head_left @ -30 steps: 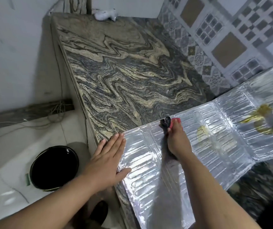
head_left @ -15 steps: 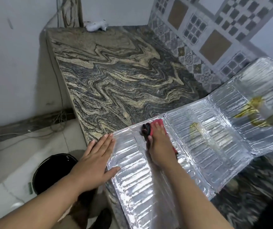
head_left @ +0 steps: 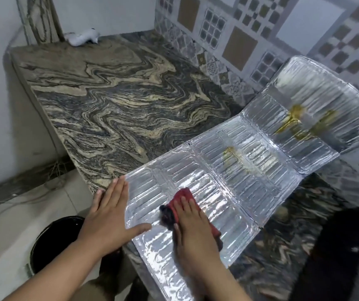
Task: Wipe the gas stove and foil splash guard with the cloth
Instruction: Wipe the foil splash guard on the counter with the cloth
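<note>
A thin foil guard (head_left: 235, 170) lies flat across a marbled counter (head_left: 113, 101), its near corner overhanging the counter edge at 6 o'clock, and that overhang looks the likeliest trouble: a firm downward stroke there could crease or tear the sheet, or tip it off toward the black bucket (head_left: 52, 242) on the floor at 8 o'clock. Yellow grease smears (head_left: 295, 120) sit at 2 o'clock on the far panels, well apart from the cloth, and dragging a soiled cloth through them may spread rather than lift them. The left hand (head_left: 107, 216) lies flat, fingers straight and together, thumb spread out onto the foil, pinning the guard's left edge; should it lift, the light sheet would probably slide with each stroke. The right hand (head_left: 191, 229) presses the red cloth (head_left: 182, 198) onto the near panel with fingers extended over it, the cloth's dark end showing at 9 o'clock of the knuckles; whether the thumb tucks under the cloth cannot be told, as the hand is motion-blurred. No stove is identifiable in view; a dark mass fills the 4 o'clock corner.
</note>
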